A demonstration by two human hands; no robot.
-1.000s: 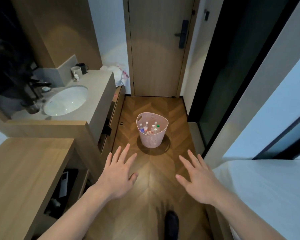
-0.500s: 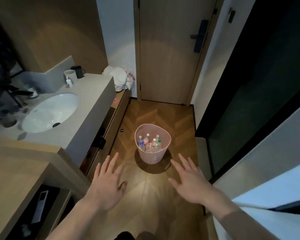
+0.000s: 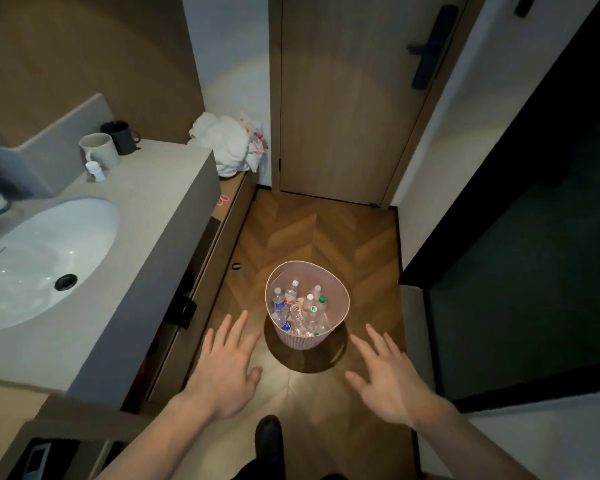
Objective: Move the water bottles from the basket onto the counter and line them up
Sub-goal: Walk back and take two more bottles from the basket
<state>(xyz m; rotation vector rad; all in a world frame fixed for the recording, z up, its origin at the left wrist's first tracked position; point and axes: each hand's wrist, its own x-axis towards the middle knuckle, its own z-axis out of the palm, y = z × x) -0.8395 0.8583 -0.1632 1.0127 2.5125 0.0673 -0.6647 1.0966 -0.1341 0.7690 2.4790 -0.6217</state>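
Note:
A pink ribbed basket (image 3: 340, 292) stands on the herringbone wood floor in front of me. Inside it stand several clear water bottles (image 3: 300, 308) with white caps, one with a green cap. My left hand (image 3: 224, 370) hovers open, fingers spread, to the basket's lower left. My right hand (image 3: 387, 382) hovers open to its lower right. Neither hand touches the basket or a bottle. The grey counter (image 3: 153, 216) with a white sink (image 3: 39, 258) runs along the left.
Two mugs (image 3: 99, 150) and a small white bottle stand at the counter's back. A bundle of white cloth (image 3: 227, 147) lies on a lower shelf by the wooden door (image 3: 343, 98). Dark glass panels (image 3: 534, 237) line the right. My dark shoe (image 3: 269, 434) is below.
I have walked closer to the basket; it now sits larger and lower in view, between my two hands. Both hands stay open and spread.

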